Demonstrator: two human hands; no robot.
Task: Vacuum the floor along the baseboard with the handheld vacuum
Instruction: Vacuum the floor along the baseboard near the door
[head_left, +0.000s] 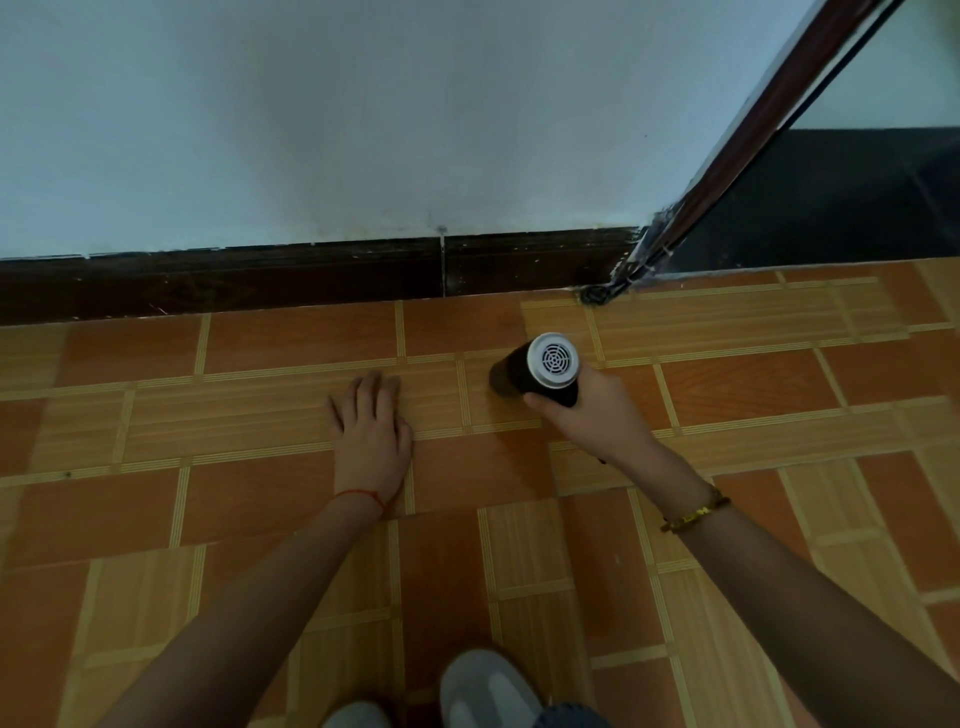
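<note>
Two hands sit near the middle of my frame. My left hand (371, 434) lies flat on the orange and tan wood-pattern tiled floor (260, 499), fingers straight and slightly spread, palm down, gripping nothing; a thin red string bracelet (361, 497) circles its wrist. My right hand (592, 415), just right of centre, is wrapped around the handle of the black cylindrical handheld vacuum (537, 370), with a beaded yellow and dark bracelet (696, 512) on that wrist.

The vacuum has a dark, matte barrel, and its rear end faces my camera: a round silver cap with a circular vent grille of concentric slots. The barrel angles away from me and down toward the floor, its front end pointing to the left and hidden behind the body, so I cannot tell whether the nozzle touches the tile. It is near the dark brown wooden baseboard (311, 278), but clearly apart from it.

Above the baseboard, the pale blue-white painted wall (363, 119) fills the upper half. At upper right a reddish-brown door frame edge (753, 130) slants down to the floor. At the bottom edge I see two grey shoes (488, 691).
</note>
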